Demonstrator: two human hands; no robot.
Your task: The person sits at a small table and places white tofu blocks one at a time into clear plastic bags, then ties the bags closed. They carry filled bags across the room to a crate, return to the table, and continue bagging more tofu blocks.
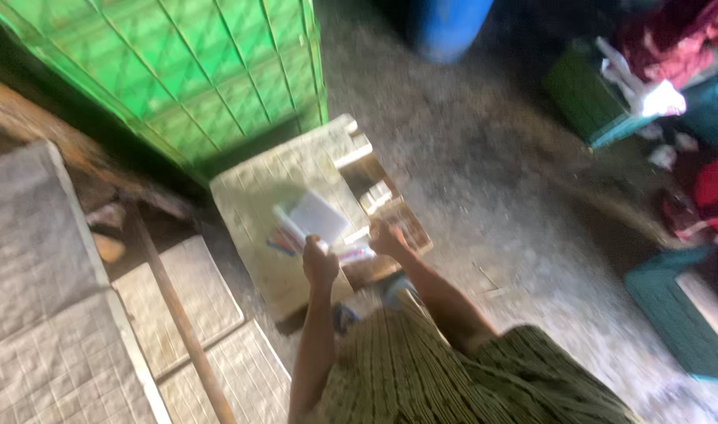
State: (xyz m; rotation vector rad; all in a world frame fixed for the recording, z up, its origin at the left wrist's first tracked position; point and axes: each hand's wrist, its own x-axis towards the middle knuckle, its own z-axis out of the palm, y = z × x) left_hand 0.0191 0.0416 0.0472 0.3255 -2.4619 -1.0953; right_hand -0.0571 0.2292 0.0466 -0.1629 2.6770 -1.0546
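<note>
**Two hands at a stack of white sheets on a small wooden table**

The view was tilted and blurred. The left hand (320, 263) was curled around the near end of a bundle of white sheets (318, 217), its fingers closed on it as far as the blur allowed one to tell. The sheets stretched away from that grip, up and to the right, lying over the top of the wooden table (257, 196). The right hand (385, 238) sat just beside the sheets' right edge, fingers bent inward; whether it pinched anything could not be told. Between the two hands, just below the sheets, lay something small with red and blue colour (354, 254), too smeared to identify. Left of the left-hand grip, touching the sheets' lower edge, were a few thin coloured sticks (280, 242), perhaps pens.

Beyond the grips, past the table's far edge, stood a green lattice panel (210, 71). Left of the hands lay pale quilted pads (45, 314) crossed by a brown pole (178, 314). To the right, well apart, was grey ground (492, 173) with a green crate (587, 98).
</note>
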